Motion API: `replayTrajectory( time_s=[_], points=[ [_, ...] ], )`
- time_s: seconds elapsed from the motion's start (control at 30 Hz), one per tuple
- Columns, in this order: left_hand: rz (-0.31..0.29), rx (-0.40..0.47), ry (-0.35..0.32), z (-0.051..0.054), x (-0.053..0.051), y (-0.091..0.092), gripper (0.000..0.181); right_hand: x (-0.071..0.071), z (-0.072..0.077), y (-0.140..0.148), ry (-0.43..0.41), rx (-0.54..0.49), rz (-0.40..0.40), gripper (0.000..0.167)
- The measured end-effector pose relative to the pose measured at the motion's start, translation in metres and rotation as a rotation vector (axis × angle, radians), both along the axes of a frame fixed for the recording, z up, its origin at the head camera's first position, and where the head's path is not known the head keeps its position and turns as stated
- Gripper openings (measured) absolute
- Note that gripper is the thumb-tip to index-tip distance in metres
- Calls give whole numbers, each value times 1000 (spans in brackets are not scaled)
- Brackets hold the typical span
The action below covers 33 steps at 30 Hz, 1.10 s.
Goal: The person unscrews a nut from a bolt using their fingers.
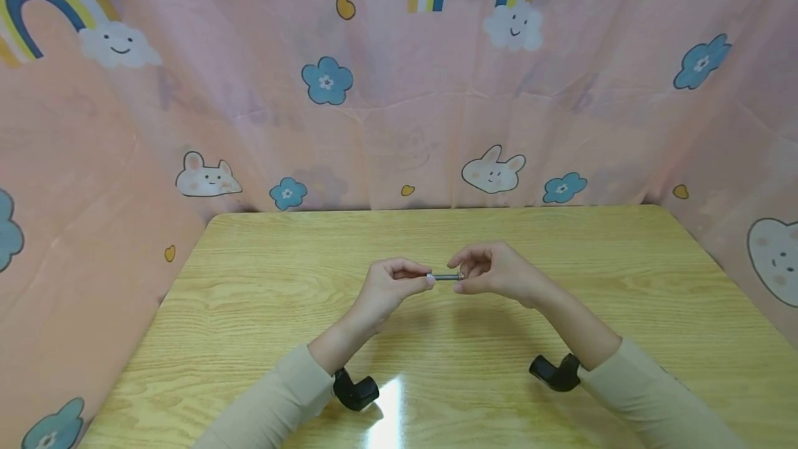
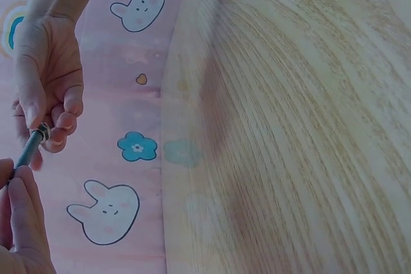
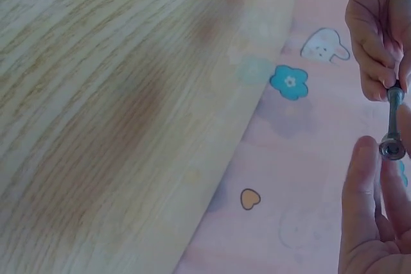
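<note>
A thin grey metal bolt [image 1: 445, 277] is held level above the table, its threads showing in the left wrist view. My left hand [image 1: 389, 289] pinches one end between thumb and fingers, which hide that end. A nut [image 3: 392, 148] sits around the other end, facing my right hand [image 1: 499, 272]. The right thumb and forefinger stand apart on either side of this nut, with the other fingers loosely bent behind. Whether a right fingertip touches the nut is hard to tell.
Below the hands lies a wooden table [image 1: 280, 255] with a light grain. Pink printed cloth [image 1: 399, 137] hangs behind it and along both sides. A black wrist camera [image 1: 355, 391] is on the left forearm, and another black camera [image 1: 556, 373] is on the right.
</note>
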<state>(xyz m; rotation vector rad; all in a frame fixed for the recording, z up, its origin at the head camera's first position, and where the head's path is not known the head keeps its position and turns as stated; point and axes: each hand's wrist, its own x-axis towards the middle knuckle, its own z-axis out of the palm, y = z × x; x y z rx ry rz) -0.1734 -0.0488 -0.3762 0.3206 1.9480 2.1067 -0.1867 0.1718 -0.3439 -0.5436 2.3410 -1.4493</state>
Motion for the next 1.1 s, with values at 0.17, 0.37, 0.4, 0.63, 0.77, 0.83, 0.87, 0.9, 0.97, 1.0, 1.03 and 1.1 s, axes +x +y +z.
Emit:
replayTrajectory(
  time_s=[0.17,0.37,0.4,0.63,0.77,0.83,0.87,0.9,0.97,1.0,1.03,1.1],
  points=[
    [3,11,-4,-1,-1,0,22,-1,1,3,-47,22,56,37],
    [-1,8,-7,0,0,0,22,1,6,2,-92,4,68,26],
    [-3,6,-6,1,0,0,22,1,7,1,-87,3,63,25],
    [-7,15,-2,3,1,0,25,3,5,-1,-17,9,-11,21],
    [-4,17,2,3,1,0,23,2,3,-2,14,-8,-33,21],
    [-1,17,-3,3,1,0,22,2,3,-1,17,-9,-35,24],
    [1,17,-8,3,1,0,22,1,3,-1,16,-7,-35,26],
    [3,19,-16,4,0,0,22,1,3,-1,13,0,-34,29],
    [6,19,-17,4,0,0,22,1,3,-1,-2,10,-28,34],
    [7,21,-19,4,0,0,22,0,4,-1,-14,15,-23,36],
    [8,22,-19,4,0,0,22,0,4,-1,-29,19,-17,37],
    [12,23,-21,5,0,0,21,0,5,0,-55,24,-5,36]
  ],
)
